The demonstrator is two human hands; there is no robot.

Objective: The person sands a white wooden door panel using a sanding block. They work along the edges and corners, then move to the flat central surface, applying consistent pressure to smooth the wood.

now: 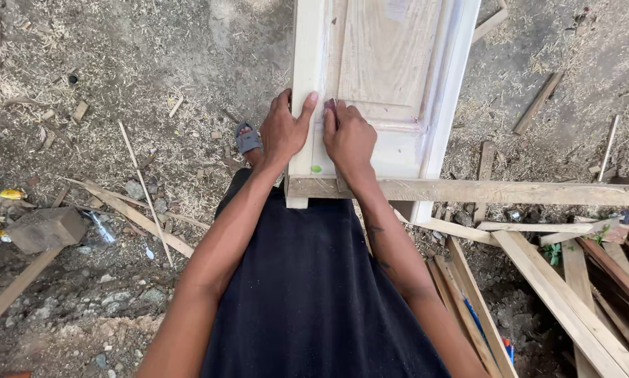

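Observation:
A pale wooden panel door [388,63] lies flat in front of me, resting on a wooden crossbar [510,191]. My left hand [284,129] grips the door's left stile near its end, thumb on top. My right hand [347,138] presses down on the panel beside the left one, fingers closed on a small reddish piece, apparently sandpaper [330,104], mostly hidden under the fingers. A small green dot [316,169] marks the stile between my wrists.
Several wooden planks [567,294] are stacked at the lower right. Wood strips [143,220], shavings and stones litter the dirt ground on the left. A grey block [46,229] lies at far left. My sandalled foot [247,140] stands by the door's left edge.

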